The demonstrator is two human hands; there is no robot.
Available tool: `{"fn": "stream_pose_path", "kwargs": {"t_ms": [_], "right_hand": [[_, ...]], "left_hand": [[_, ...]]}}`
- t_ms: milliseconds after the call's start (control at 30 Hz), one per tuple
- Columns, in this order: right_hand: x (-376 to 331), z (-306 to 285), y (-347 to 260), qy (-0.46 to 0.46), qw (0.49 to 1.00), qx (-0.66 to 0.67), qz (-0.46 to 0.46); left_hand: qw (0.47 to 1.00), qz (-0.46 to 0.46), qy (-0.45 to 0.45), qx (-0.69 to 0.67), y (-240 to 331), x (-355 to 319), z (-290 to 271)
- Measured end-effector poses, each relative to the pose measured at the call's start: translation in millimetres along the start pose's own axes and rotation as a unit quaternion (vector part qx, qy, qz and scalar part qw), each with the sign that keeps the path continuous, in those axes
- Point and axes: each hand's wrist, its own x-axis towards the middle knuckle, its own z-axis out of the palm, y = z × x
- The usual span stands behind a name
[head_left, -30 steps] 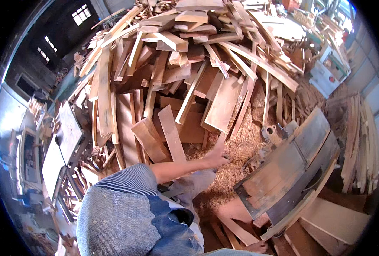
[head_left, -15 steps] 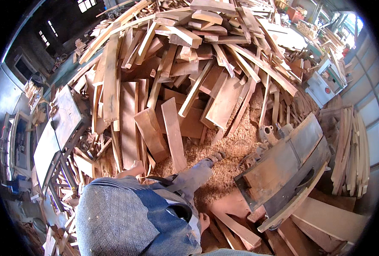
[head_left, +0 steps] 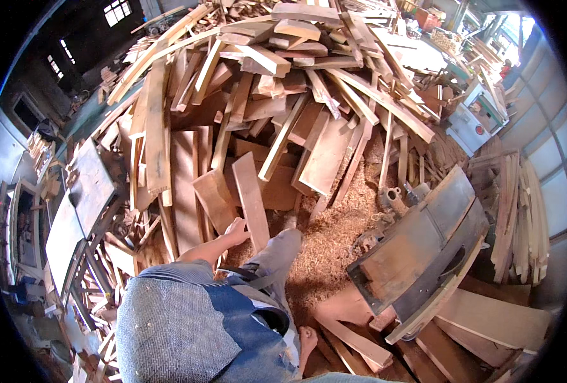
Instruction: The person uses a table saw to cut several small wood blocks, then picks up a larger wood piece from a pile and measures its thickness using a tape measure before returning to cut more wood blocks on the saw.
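My left hand [head_left: 236,232] reaches forward to the left edge of a narrow reddish plank [head_left: 250,195] that leans upright against the wood pile. Its fingers are at or against that edge; whether they grip it I cannot make out. A shorter, broad board [head_left: 214,195] leans just left of this plank. My right hand [head_left: 308,337] hangs low beside my body, near a loose board [head_left: 357,339] on the floor; its fingers are too small and partly hidden to read.
A tall heap of boards and offcuts [head_left: 258,102] rises ahead. Sawdust [head_left: 334,236] covers the floor by my leg. A machine with a flat dark table [head_left: 417,242] stands at right, another flat worktable [head_left: 82,210] at left. Long strips [head_left: 522,217] lean against the right wall.
My left arm has stretched forward from close to my body, bringing the hand to the narrow plank. The whole view has shifted slightly; the plank itself stands as before among its neighbours.
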Motion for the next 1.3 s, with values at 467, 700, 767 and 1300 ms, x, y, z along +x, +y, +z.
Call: {"fn": "stream_pose_path", "kwargs": {"t_ms": [467, 700, 767, 1300], "right_hand": [[161, 72, -196, -0.176, 0.980, -0.009, -0.098], [265, 63, -380, -0.158, 0.974, -0.056, -0.152], [286, 56, -443, -0.164, 0.977, 0.006, -0.135], [461, 127, -902, -0.174, 0.924, -0.022, -0.339]], "left_hand": [[0.922, 0.115, 0.370, -0.008, 165, 245, -294], [0.831, 0.172, 0.506, 0.155, 234, 411, -546], [0.840, 0.099, 0.488, 0.217, 235, 465, -590], [0.893, 0.037, 0.385, 0.229, 220, 544, -610]]}}
